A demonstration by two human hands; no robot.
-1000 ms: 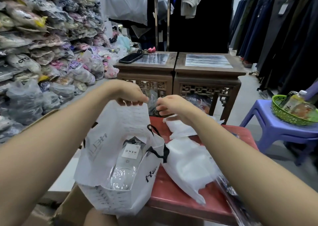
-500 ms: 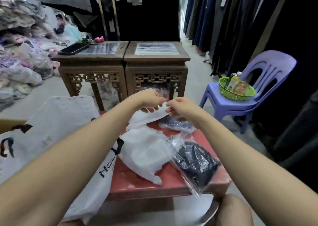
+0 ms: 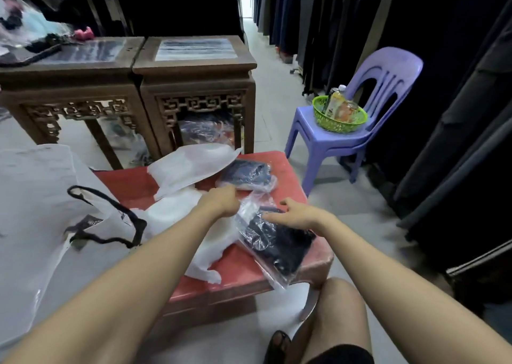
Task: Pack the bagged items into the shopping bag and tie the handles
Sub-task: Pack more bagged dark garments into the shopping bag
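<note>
The white shopping bag (image 3: 41, 203) with black handles (image 3: 110, 219) slumps at the left, against the low red table (image 3: 243, 272). On the table lie two white wrapped items (image 3: 194, 164) (image 3: 177, 214), a clear bag with a dark blue garment (image 3: 246, 175) at the far side, and a clear bag with a black garment (image 3: 277, 247) at the near right corner. My left hand (image 3: 221, 203) is curled on the upper edge of the black garment's bag. My right hand (image 3: 296, 215) rests its fingertips on that bag, thumb raised and fingers apart.
Two carved wooden stands (image 3: 194, 86) stand behind the table, with more bagged goods under them. A purple plastic chair (image 3: 340, 141) at the right holds a green basket (image 3: 339, 119) with bottles. Dark clothes hang along the right side. My knee (image 3: 340, 308) is by the table's near corner.
The view swung right, away from the shopping bag. Both hands let go of the white wrapped item, which now lies at the table's far side, and dropped onto the black garment's bag.
</note>
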